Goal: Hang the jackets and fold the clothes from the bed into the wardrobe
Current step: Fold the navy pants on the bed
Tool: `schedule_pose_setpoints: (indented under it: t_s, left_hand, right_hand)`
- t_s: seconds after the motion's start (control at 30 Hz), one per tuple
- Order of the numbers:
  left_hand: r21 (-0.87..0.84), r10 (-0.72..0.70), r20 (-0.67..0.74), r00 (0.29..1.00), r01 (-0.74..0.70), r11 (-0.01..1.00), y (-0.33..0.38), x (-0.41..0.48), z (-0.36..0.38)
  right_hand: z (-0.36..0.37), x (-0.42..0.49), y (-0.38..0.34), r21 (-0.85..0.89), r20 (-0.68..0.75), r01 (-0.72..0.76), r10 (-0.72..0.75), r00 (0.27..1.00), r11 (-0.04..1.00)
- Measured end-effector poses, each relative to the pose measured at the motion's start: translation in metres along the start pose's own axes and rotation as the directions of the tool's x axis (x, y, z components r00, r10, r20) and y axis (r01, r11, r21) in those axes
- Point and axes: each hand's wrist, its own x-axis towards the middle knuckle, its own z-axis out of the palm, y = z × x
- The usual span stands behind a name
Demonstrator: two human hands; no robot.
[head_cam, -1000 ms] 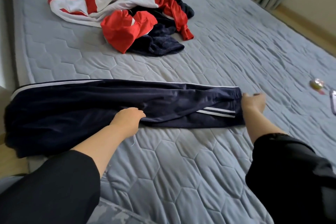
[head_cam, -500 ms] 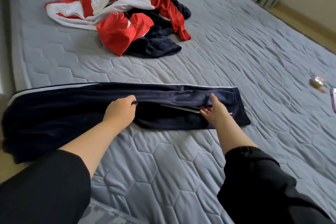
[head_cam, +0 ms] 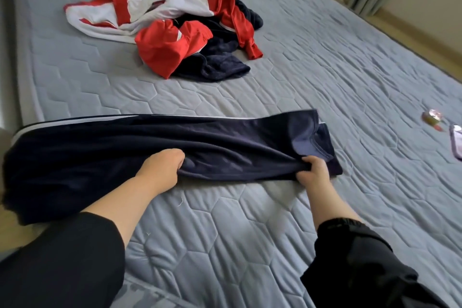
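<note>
Both hands, left hand (head_cam: 162, 170) and right hand (head_cam: 313, 172), grip the navy trousers (head_cam: 225, 142) with curled fingers.

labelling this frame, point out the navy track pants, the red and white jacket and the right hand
navy track pants (head_cam: 225, 142), head view, middle of the leg
red and white jacket (head_cam: 165, 50), head view, red panel at the front
right hand (head_cam: 313, 170), head view, back of the hand

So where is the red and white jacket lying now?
In the head view the red and white jacket lies crumpled at the far left of the bed, tangled with dark navy clothes, beyond the navy track pants.
</note>
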Motion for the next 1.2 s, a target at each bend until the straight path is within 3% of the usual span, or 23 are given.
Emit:
schedule_pose_setpoints:
  t_s: [0.07,0.17,0.2,0.23,0.27,0.33,0.37,0.4,0.43,0.47,0.53,0.6,0.63,0.67,0.73,0.8,0.83,0.93,1.07,1.2]
  left_hand:
    - [0.001,0.009,0.036,0.999,-0.009,1.0,-0.002,-0.001,0.007]
    - [0.034,0.014,0.049,0.999,-0.016,0.999,-0.003,0.002,0.007]
    - [0.038,0.017,0.05,0.999,-0.019,0.999,-0.003,0.003,0.006]
    - [0.04,0.021,0.05,0.999,-0.023,0.999,-0.004,0.004,0.006]
    - [0.039,0.025,0.049,0.998,-0.027,0.999,-0.005,0.004,0.006]
    - [0.034,0.03,0.054,0.998,-0.032,0.999,-0.005,0.004,0.007]
    - [0.032,0.032,0.06,0.998,-0.034,0.999,-0.006,0.004,0.008]
    - [0.031,0.037,0.069,0.997,-0.039,0.999,-0.006,0.003,0.008]
    - [0.029,0.044,0.078,0.996,-0.047,0.998,-0.006,0.003,0.008]
    - [0.029,0.052,0.084,0.995,-0.055,0.998,-0.006,0.003,0.009]
    - [0.034,0.066,0.087,0.994,-0.069,0.997,-0.007,0.002,0.009]
    - [0.036,0.07,0.08,0.994,-0.073,0.997,-0.009,0.002,0.009]
    - [0.038,0.074,0.077,0.994,-0.077,0.996,-0.01,0.002,0.009]
    - [0.039,0.081,0.078,0.994,-0.084,0.996,-0.011,0.002,0.009]
    - [0.037,0.085,0.091,0.992,-0.089,0.995,-0.011,0.0,0.008]
    - [0.045,0.078,0.098,0.992,-0.083,0.996,-0.01,-0.001,0.005]
    - [0.055,0.08,0.093,0.992,-0.085,0.995,-0.009,0.001,0.003]
    - [0.027,0.072,0.048,0.996,-0.073,0.997,0.003,0.01,0.001]
    - [0.01,-0.013,0.028,1.0,0.013,1.0,0.023,0.024,0.005]
    - [0.055,-0.026,0.063,0.998,0.022,0.998,0.025,0.029,0.009]
  right_hand:
    - [-0.006,-0.003,0.0,0.007,-0.02,-0.072,0.072,0.997,0.997]
    - [-0.004,-0.001,-0.009,0.091,-0.08,-0.059,0.066,0.995,0.994]
    - [-0.005,0.004,-0.01,0.106,-0.167,-0.059,0.076,0.983,0.993]
    - [-0.005,0.002,-0.013,-0.041,-0.239,0.007,-0.016,0.971,0.999]
    - [-0.004,0.002,-0.016,-0.069,-0.265,0.063,-0.08,0.961,0.996]
    - [-0.005,0.007,-0.013,0.063,-0.342,0.142,-0.112,0.933,0.988]
    - [-0.004,0.006,-0.011,-0.026,-0.393,0.201,-0.195,0.899,0.979]
    - [-0.003,0.01,-0.008,-0.042,-0.47,0.184,-0.182,0.863,0.982]
    - [0.002,0.016,-0.006,-0.179,-0.487,0.163,-0.231,0.842,0.97]
    - [0.005,0.019,-0.005,-0.439,-0.456,0.153,-0.366,0.811,0.886]
    - [0.012,0.019,0.002,-0.865,-0.25,0.089,-0.579,0.776,0.494]
    - [0.018,0.02,0.008,-0.969,-0.071,0.096,-0.628,0.775,0.228]
    - [0.022,0.021,0.009,-0.975,-0.008,0.134,-0.629,0.778,0.178]
    - [0.025,0.024,0.008,-0.966,0.042,0.191,-0.624,0.78,0.173]
    - [0.031,0.027,0.002,-0.923,0.068,0.284,-0.617,0.784,0.259]
    - [0.033,0.032,-0.01,-0.883,0.001,0.28,-0.596,0.803,0.376]
    - [0.032,0.035,-0.016,-0.887,-0.017,0.254,-0.578,0.816,0.385]
    - [0.029,0.046,-0.031,-0.943,-0.041,0.146,-0.539,0.841,0.3]
    - [0.023,0.063,-0.048,-0.942,-0.11,0.064,-0.482,0.869,0.331]
    - [0.011,0.076,-0.062,-0.966,-0.124,0.033,-0.567,0.814,0.258]
